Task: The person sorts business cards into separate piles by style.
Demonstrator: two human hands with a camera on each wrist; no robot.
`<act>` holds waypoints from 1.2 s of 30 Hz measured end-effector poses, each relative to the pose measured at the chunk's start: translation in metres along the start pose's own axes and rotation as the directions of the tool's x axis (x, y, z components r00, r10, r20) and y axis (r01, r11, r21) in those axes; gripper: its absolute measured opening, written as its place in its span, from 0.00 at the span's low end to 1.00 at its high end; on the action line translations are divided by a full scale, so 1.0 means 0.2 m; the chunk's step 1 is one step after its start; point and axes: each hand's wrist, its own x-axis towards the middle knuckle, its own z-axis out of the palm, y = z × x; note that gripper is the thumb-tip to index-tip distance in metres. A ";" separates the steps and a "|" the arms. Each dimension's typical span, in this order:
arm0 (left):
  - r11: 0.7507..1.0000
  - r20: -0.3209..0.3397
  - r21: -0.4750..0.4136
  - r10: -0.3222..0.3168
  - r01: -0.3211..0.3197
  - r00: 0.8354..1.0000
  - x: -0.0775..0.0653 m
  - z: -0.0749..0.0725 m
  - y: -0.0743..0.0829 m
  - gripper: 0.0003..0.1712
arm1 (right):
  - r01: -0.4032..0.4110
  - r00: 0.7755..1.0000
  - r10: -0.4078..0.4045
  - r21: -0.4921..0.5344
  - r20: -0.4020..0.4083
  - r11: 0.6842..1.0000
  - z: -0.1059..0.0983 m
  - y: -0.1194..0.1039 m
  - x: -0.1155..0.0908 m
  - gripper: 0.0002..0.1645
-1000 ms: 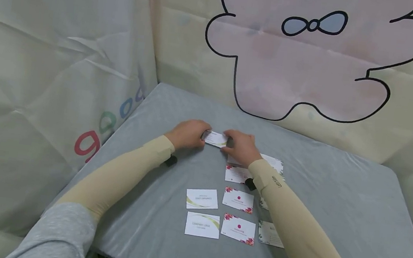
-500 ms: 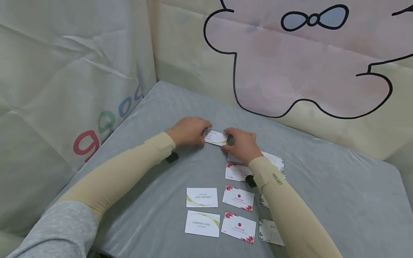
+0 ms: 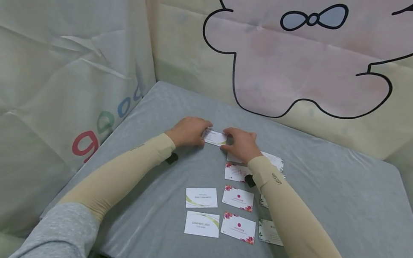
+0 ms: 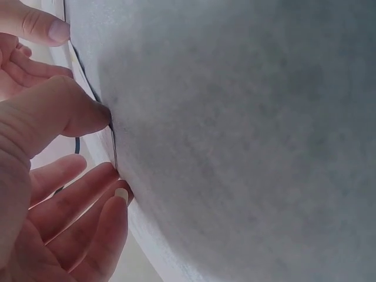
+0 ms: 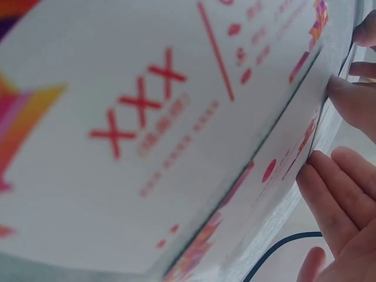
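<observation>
A white business card (image 3: 215,138) with a yellow-green curve lies flat near the far side of the table, between both hands. My left hand (image 3: 188,131) pinches its left end, thumb on the near edge and fingers on the far edge. At the right end my right hand (image 3: 242,144) pinches it the same way. In the left wrist view the thumb (image 4: 70,111) and fingertips of the left hand meet the card's thin edge. Close to my right wrist lies a red-flowered card (image 3: 236,172), large and blurred in the right wrist view. Part of a leaf-patterned card (image 3: 274,161) shows beyond the right sleeve.
Nearer the person are two white company-logo cards (image 3: 201,198), two red-flowered cards (image 3: 238,198) and leaf-patterned cards (image 3: 270,233) partly hidden by the right forearm. A grey cloth (image 3: 344,206) covers the table. Printed fabric (image 3: 184,57) hangs behind and at the left.
The view tilts slightly, so the scene shifts a little. Both hands keep their hold on the business card and stay in the same place.
</observation>
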 end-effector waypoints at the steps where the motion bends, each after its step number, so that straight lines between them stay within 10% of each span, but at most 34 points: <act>1: 1.000 0.001 0.001 -0.004 0.004 1.000 0.00 0.00 0.00 0.38 | 0.001 1.000 -0.001 0.000 -0.002 1.000 0.00 0.00 0.00 0.36; 20: 0.999 -0.004 -0.049 0.010 -0.010 1.000 -0.10 0.06 -0.04 0.36 | 0.016 1.000 -0.017 0.064 0.011 0.998 0.07 0.01 -0.02 0.34; 26: 0.995 -0.056 -0.097 0.013 -0.018 0.998 -0.30 0.01 0.01 0.39 | 0.032 0.999 -0.030 0.130 -0.011 0.991 -0.01 0.02 -0.11 0.36; 36: 0.975 -0.009 -0.177 0.135 -0.134 0.991 -0.76 0.05 0.22 0.41 | 0.314 0.949 -0.312 -0.079 0.038 0.946 0.08 -0.15 -0.66 0.42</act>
